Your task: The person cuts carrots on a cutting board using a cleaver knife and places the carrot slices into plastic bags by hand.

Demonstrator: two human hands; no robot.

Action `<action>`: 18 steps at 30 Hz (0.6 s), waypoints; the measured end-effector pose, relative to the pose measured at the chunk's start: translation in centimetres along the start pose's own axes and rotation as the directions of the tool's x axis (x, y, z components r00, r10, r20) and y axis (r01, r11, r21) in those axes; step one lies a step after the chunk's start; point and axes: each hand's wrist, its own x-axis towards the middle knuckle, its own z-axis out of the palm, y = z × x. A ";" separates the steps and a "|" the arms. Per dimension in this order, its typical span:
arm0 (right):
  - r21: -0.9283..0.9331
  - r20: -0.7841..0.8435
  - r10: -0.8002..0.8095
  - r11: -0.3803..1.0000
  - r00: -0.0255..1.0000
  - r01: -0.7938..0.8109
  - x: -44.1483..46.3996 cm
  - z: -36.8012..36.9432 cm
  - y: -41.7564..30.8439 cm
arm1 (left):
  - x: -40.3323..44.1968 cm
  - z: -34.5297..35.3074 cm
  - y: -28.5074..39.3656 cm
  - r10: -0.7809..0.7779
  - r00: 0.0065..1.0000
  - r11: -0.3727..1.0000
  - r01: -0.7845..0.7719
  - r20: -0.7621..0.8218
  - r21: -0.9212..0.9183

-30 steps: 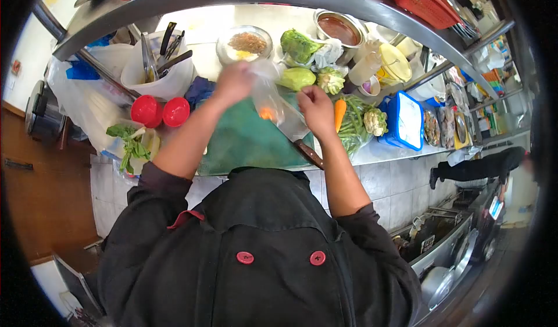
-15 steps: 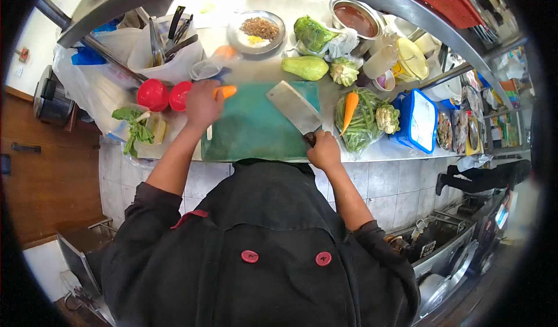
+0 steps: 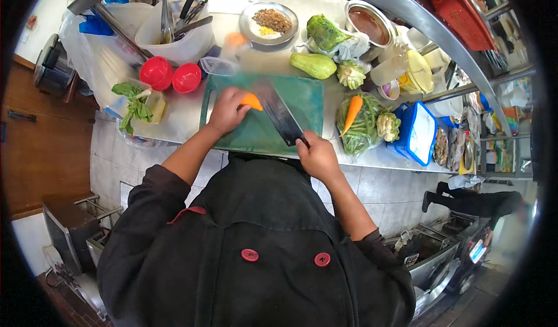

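Over a green cutting board, a cleaver, flat moments ago, now tilts, gripped by the right fingers, beside a carrot held by the left fingers, bringing the two together.

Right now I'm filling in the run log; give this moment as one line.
left hand: holds carrot | right hand: holds cleaver | beneath: green cutting board | cleaver-to-carrot contact: unclear, tip blurred

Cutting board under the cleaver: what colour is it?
The cutting board is green, shown best in the head view, the only one here.
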 end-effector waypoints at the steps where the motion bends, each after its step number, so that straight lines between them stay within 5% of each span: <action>1: -0.002 0.003 -0.002 1.000 1.000 0.002 0.0 0.4 -0.1 | 0.1 0.0 0.3 -0.005 0.999 0.999 0.006 0.046 -0.042; 5: -0.089 -0.123 -0.069 0.994 0.990 0.058 -0.1 1.4 0.1 | 0.5 0.0 1.4 0.065 0.981 0.993 -0.046 0.185 -0.105; 10: -0.381 0.171 0.278 0.904 0.945 -0.197 0.5 0.1 0.1 | 0.4 1.0 2.7 0.144 0.975 0.986 -0.126 0.169 -0.109; 18: -0.400 0.256 0.322 0.894 0.911 -0.203 1.3 -0.5 0.3 | 0.8 2.8 2.9 0.263 0.963 0.964 -0.265 0.060 0.026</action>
